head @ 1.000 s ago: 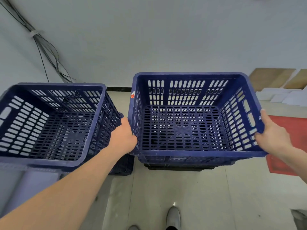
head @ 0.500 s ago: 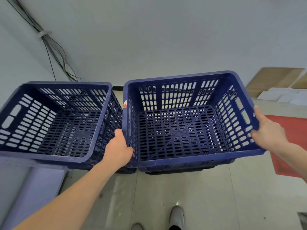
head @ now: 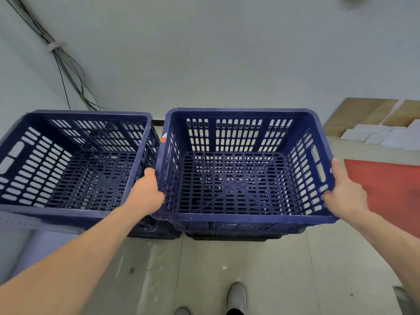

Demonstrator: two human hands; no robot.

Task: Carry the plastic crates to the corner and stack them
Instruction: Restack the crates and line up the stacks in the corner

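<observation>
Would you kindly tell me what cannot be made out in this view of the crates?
Head view:
- Fingers of the left hand and right hand: hidden by the hands' own backs and the right crate.
- The stack beneath: crate count hidden by the right crate.
- The left crate: cut off by the left edge.
- The sticker: too small to read.

Storage or utility room: bare grey wall (head: 227, 53), loose cables (head: 68, 71) at 11 o'clock, boards (head: 363, 112) leaning at 2 o'clock, blue plastic crates (head: 75, 160) on plain floor (head: 261, 269).
</observation>
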